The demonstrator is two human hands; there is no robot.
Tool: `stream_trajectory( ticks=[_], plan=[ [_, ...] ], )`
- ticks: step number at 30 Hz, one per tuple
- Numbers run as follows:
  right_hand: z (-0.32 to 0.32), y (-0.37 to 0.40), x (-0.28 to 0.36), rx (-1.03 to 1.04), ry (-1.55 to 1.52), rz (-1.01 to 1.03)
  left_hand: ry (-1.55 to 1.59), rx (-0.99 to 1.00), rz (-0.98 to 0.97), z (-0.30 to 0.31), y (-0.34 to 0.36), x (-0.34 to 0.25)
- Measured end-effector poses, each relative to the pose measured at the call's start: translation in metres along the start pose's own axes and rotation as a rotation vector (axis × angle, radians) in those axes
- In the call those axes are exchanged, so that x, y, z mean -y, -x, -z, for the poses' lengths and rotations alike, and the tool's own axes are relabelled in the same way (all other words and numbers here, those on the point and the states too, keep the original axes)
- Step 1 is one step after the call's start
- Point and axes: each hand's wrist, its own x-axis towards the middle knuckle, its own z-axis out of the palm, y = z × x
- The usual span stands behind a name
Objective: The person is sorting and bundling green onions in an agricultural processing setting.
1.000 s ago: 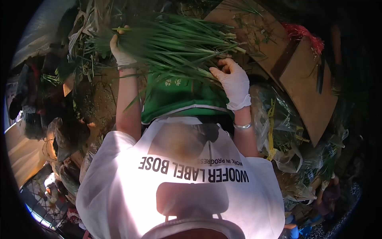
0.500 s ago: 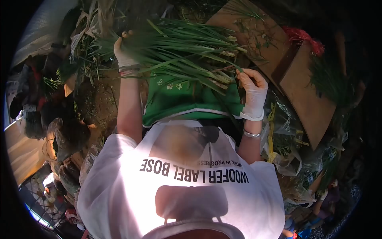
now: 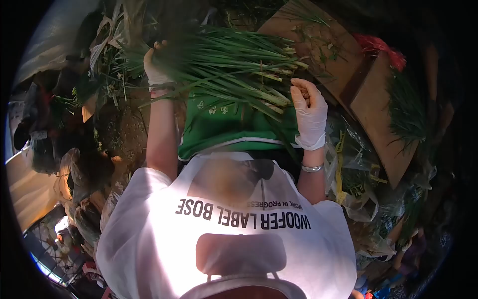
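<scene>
A large bunch of green garlic chives (image 3: 234,65) lies across my lap, leaves to the left and pale cut ends to the right. My gloved left hand (image 3: 156,66) is curled about the leafy end; blurred leaves partly cover its fingers. Just right of the pale ends, my gloved right hand (image 3: 309,107) hovers apart from the bunch. Its fingers are bent in toward the thumb, and whatever might be between them cannot be made out. Beneath the stalks a green apron (image 3: 229,129) with white lettering covers my lap.
Brown cardboard (image 3: 386,119) lies to the right, with leaf scraps on its upper part. Another pile of chives (image 3: 406,109) rests on its far side. Red netting (image 3: 381,49) sits above. Clear plastic bags (image 3: 363,199) are beside my right arm. Dark bags (image 3: 84,169) stand at left.
My right hand has drawn slightly down and away from the pale ends, its fingers curling in. The thin stalk it was pinching no longer shows there. My left hand has hardly moved.
</scene>
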Motion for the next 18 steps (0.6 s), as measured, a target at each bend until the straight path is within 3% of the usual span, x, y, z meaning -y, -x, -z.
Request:
stream_trajectory(
  ticks=[4,7,10,12,18],
  plan=[
    [-0.044,-0.016,-0.003,0.065,0.021,0.216,-0.039,0.137,0.031,-0.022,0.009,0.008],
    [-0.034,-0.02,-0.002,0.187,-0.175,-0.038,-0.136,-0.094,-0.079,-0.02,0.006,0.003],
    [-0.005,-0.027,-0.013,0.175,-0.275,-0.246,-0.067,0.029,-0.015,-0.027,0.011,0.005],
    [0.006,-0.029,-0.024,0.19,-0.294,-0.265,-0.102,-0.116,-0.041,-0.032,0.014,0.007],
    [0.03,-0.026,-0.042,0.257,-0.32,-0.362,-0.1,-0.009,-0.039,-0.027,0.009,0.009]
  ],
)
